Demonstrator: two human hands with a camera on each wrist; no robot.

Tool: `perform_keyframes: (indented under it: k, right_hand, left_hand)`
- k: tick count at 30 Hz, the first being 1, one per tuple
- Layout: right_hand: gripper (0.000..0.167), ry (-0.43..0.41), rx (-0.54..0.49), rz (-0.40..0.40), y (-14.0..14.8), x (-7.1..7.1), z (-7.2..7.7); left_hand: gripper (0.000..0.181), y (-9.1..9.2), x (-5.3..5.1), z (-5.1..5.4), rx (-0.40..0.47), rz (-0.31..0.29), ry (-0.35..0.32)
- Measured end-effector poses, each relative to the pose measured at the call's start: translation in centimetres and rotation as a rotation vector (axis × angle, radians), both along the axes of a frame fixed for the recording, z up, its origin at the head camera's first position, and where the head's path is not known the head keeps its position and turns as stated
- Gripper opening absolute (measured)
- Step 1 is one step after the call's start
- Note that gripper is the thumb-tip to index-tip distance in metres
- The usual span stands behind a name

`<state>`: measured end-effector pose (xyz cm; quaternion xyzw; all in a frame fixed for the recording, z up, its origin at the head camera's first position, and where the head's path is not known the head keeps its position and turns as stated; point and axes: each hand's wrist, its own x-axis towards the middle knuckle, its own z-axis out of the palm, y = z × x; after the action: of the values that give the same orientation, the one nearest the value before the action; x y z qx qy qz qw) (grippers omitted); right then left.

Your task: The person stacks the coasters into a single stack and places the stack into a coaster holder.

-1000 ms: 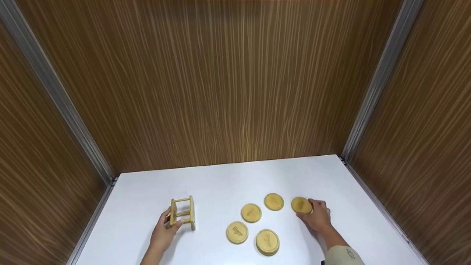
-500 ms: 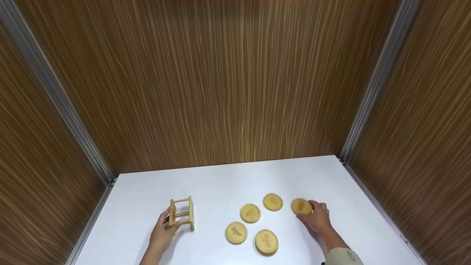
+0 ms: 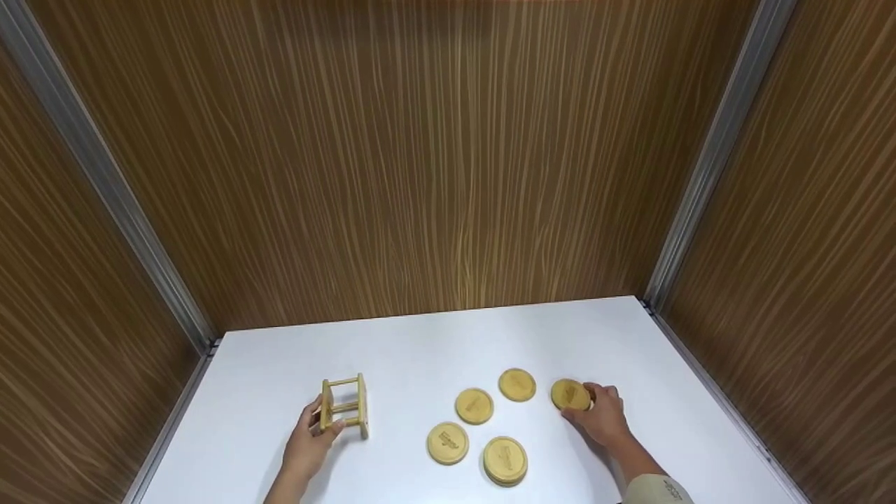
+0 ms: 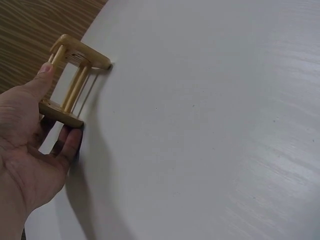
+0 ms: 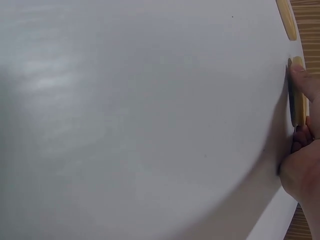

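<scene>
At the left of the table, my left hand (image 3: 308,444) grips a small wooden coaster holder (image 3: 362,413), two end pieces joined by rods. In the left wrist view my thumb lies along a rod of the holder (image 4: 75,90), with fingers at its lower end piece. My right hand (image 3: 603,418) holds a round wooden coaster (image 3: 568,395) by its edge at the right. The right wrist view shows that coaster (image 5: 297,95) edge-on between thumb and fingers, close to the table, with a dark shadow beside it.
Between my hands lie more round coasters: one at the back (image 3: 517,385), one at the middle (image 3: 474,406), one nearer (image 3: 448,443), and a short stack (image 3: 505,458) in front. Wood-grain panels (image 3: 434,168) enclose the white table (image 3: 413,350) at the back and sides.
The held coaster and my right hand have shifted very slightly toward me. My left hand and the holder have hardly moved; the head view has drifted a little.
</scene>
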<state>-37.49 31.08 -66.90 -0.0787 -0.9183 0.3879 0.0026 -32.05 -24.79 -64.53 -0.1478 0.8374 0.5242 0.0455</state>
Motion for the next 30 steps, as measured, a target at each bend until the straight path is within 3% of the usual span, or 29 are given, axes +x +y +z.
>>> perform_keyframes:
  k: [15, 30]
  right_hand:
    - [0.091, -0.032, -0.064, 0.020, -0.7, 0.8, 0.6]
    - [0.087, 0.046, -0.112, 0.025, -2.4, 2.1, 1.3]
  left_hand:
    - [0.086, -0.2, -0.1, 0.1, 0.010, 0.000, -0.002]
    - [0.089, 0.0, 0.0, -0.1, 0.024, -0.004, 0.002]
